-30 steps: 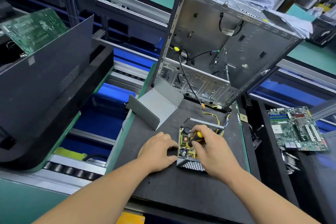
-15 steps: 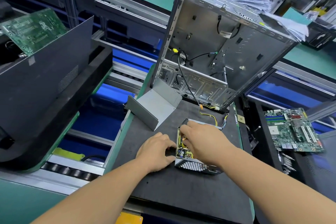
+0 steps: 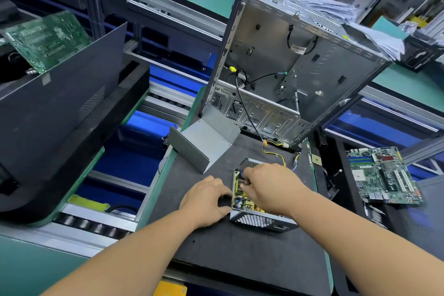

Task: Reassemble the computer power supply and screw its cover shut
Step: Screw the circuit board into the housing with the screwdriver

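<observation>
The open power supply (image 3: 262,220), a metal box with mesh walls and a yellow circuit board inside, sits on the black mat (image 3: 240,255). My left hand (image 3: 206,199) grips its left wall. Over the open top, my right hand (image 3: 271,187) has its fingers curled down onto the board; the screwdriver in it is almost wholly hidden under the hand. The grey bent metal cover (image 3: 206,142) lies apart on the mat, behind and to the left of the box. Yellow wires (image 3: 274,151) run from the box toward the case.
An empty computer case (image 3: 288,67) stands tilted behind the mat. A green motherboard (image 3: 384,175) lies to the right. On the left stands a large black panel (image 3: 60,103) with another green board (image 3: 48,38) behind it. Conveyor rollers (image 3: 96,226) run past the mat's left edge.
My right hand turned palm down and moved to the box's far left part, hiding the yellow-and-black screwdriver handle. My left hand stayed on the box's left wall.
</observation>
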